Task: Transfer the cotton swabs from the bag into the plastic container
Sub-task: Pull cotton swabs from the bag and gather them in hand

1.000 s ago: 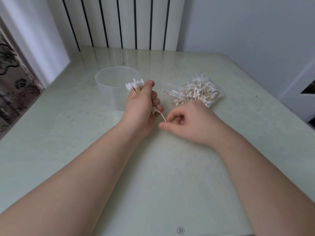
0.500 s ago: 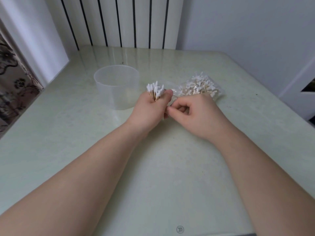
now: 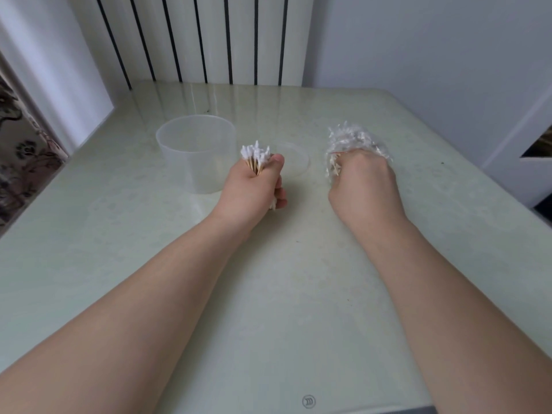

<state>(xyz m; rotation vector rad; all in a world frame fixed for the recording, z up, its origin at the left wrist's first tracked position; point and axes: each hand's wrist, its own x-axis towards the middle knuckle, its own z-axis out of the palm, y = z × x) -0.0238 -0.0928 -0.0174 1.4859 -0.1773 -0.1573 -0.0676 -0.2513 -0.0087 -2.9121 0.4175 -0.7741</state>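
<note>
Pale green and glossy, the worktop [image 3: 268, 294] fills a room corner below a white ribbed radiator [image 3: 206, 37] and a plain grey wall [image 3: 418, 49], with a patterned curtain [image 3: 18, 150] at the left edge. Two bare forearms reach in from the near side.

The left hand [image 3: 251, 186] stands as an upright fist, thumb on top, its grip clamped round a bundle of cotton swabs [image 3: 257, 156]. White tips fan out above the thumb with wooden stems showing just below them, and a few lower tips peek out beneath the curled fingers. The bundle is held just right of the plastic container [image 3: 195, 150], a translucent tub standing open on the far-left part of the worktop. Whether the fist touches its wall cannot be told.

The right hand [image 3: 363, 186], back upward and knuckles pointing away, has its grip closed on the near end of the clear bag [image 3: 352, 141], which bulges with more swabs beyond the fingers. The fingertips are hidden under the hand and the crumpled film, so how they pinch it is not visible.

Between the two hands lies a clear round lid [image 3: 294, 161], faint against the surface, its left edge behind the left thumb. What the container holds is hard to tell through its cloudy wall. Both elbows are cut off by the frame's lower edge.
</note>
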